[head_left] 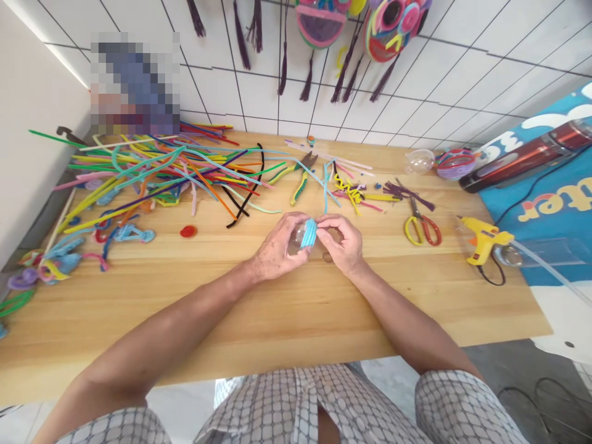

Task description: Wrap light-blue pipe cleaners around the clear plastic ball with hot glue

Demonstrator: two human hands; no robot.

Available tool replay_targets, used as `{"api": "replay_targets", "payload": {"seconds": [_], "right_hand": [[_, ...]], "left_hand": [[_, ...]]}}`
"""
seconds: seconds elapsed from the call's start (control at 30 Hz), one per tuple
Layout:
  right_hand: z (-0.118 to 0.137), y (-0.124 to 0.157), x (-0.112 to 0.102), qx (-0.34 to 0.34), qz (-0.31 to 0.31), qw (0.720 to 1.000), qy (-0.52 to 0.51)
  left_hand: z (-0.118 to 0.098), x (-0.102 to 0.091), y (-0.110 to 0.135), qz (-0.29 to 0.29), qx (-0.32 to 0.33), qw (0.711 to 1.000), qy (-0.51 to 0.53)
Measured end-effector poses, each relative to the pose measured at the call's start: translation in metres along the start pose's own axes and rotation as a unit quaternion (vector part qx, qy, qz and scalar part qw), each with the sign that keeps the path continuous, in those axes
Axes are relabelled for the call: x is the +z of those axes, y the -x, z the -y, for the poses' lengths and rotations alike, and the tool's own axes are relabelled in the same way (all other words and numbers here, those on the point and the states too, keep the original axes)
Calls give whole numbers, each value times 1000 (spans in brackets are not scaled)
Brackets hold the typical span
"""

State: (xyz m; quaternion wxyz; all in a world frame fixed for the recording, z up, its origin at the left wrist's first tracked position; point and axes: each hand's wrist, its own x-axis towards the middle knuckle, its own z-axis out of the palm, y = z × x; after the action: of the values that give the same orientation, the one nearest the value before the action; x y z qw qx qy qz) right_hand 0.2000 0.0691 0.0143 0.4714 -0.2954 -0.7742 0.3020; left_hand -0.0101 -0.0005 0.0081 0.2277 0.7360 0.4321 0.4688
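Observation:
Both my hands meet over the middle of the wooden table (277,320). My left hand (277,250) is closed around a small clear plastic ball partly wrapped in a light-blue pipe cleaner (308,233). My right hand (342,243) pinches the same wrapped ball from the right side, fingers curled against the blue coil. The free end of the blue pipe cleaner (326,185) runs away from my hands toward the back of the table.
A big heap of coloured pipe cleaners (157,172) covers the back left. Pliers (301,176), red-and-yellow scissors (422,227), a yellow glue gun (485,239), a clear ball half (419,161) and a wrapped coil (456,163) lie to the right. Felt masks (324,21) hang on the tiled wall.

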Motion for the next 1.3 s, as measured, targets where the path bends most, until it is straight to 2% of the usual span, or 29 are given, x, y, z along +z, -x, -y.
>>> {"api": "replay_targets", "payload": {"seconds": [0.23,0.5,0.7,0.83,1.1,1.3], "right_hand": [[1,0,0,-12,-3,1000,6],[3,0,0,-12,-2,1000,-5],[7,-1,-3,-15,8,999,37],[8,-2,-4,-31,9,998,45],[7,-1,-3,-20,20,999,32],[6,-1,-5,-34,20,998,43]], "left_hand": [[-2,-6,1,31,-25,998,49],[0,-2,0,17,-27,999,32],[2,1,1,5,-34,998,44],[3,2,1,-9,-13,999,32],[-1,-2,-2,14,-5,1000,8],[-1,0,-1,6,-9,1000,20]]}}
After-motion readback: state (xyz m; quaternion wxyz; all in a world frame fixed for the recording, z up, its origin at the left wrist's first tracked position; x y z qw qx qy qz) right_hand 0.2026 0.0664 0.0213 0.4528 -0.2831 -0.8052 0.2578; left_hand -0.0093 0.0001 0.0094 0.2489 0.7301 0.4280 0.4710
